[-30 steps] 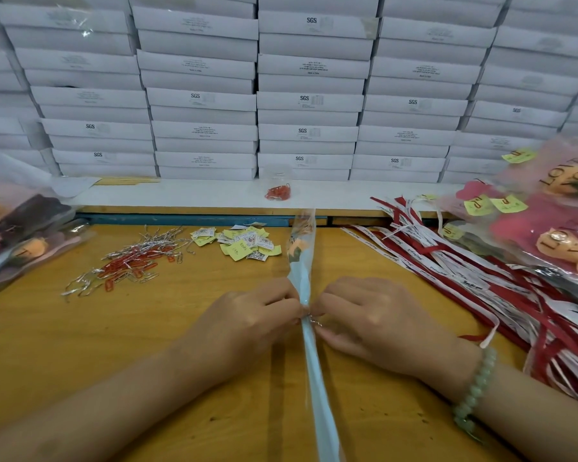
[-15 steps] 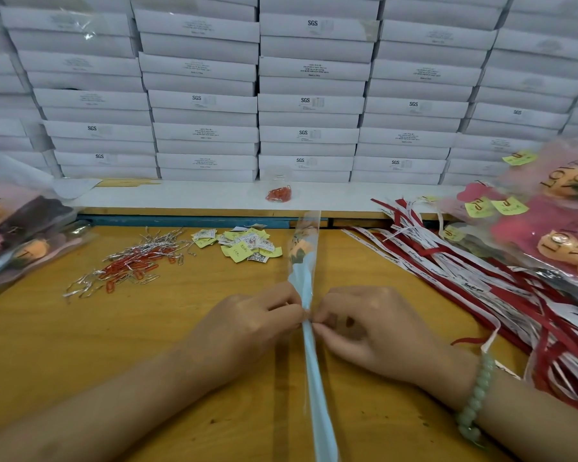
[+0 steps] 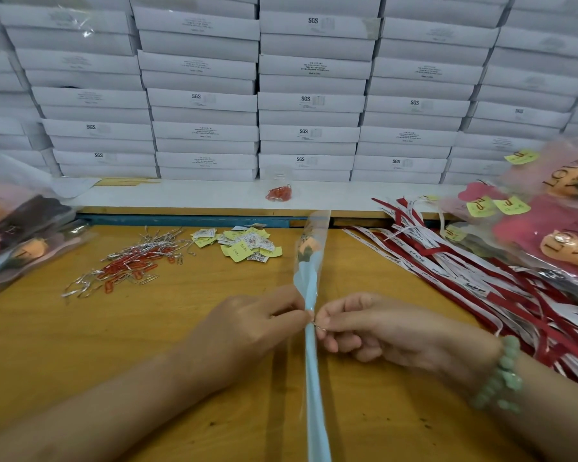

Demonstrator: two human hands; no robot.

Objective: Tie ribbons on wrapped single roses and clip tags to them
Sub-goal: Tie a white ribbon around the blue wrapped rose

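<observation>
**Rose pinched at mid-sleeve while a fastening goes on**

Rose stock (image 3: 17,235), wrapped, is heaped at the far left edge of the desk (image 3: 64,345), probably waiting its turn. Next to it lie loose clips (image 3: 127,265), red and silver, and beyond them small yellow and white tags (image 3: 244,243). I judge these are spread out on that side so that one can be picked up without a search.

The left hand (image 3: 247,328) lies low over the desk. Its fingers (image 3: 291,316) pinch the sleeve of the rose (image 3: 309,251) at about mid-length, which looks meant to steady the sleeve and bunch it at that one spot.

The rose is in the centre, between the two hands. Its long axis runs almost straight away from the person: the bloom is at the far end, pointing toward the stacked boxes (image 3: 311,101), and the stem end comes back out of the bottom of the view. Whether the bloom end is lifted off the desk I cannot tell.

The right hand (image 3: 391,331) meets the left at the same spot. Its fingers (image 3: 334,325) pinch a silvery bit (image 3: 317,325) against the sleeve; it is too small to tell tie from clip. A bead bracelet (image 3: 501,375) is on that wrist.

Further right, red and white ribbons (image 3: 481,278) fan across the desk, handy for the right hand. Over their far ends lie tagged roses (image 3: 548,235), seemingly the finished pile
</observation>
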